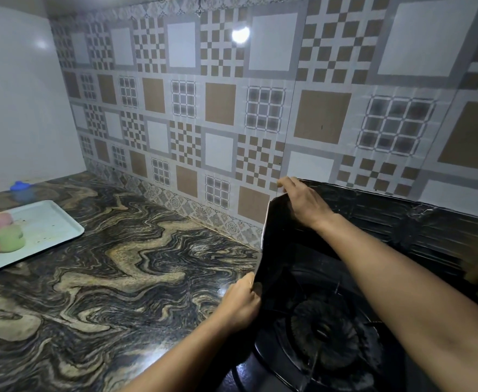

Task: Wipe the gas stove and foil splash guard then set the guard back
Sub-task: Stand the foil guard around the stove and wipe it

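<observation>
Standing along the stove's point(325, 335) left edge, the foil splash guard point(277, 250) runs from front to the tiled wall. The left hand point(242, 302) pinches its near end; the right hand point(300, 199) grips its far top corner at the wall.

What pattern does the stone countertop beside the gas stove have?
The polished stone countertop has swirling black and gold-tan marbled veins, seen in the head view.

No sleeves on me here, both forearms are bare right up to where the shot cuts them off. My left hand point(242, 302) and right hand point(302, 200) have nothing on them either: no gloves, rings, watch or bracelets that I can see.
</observation>
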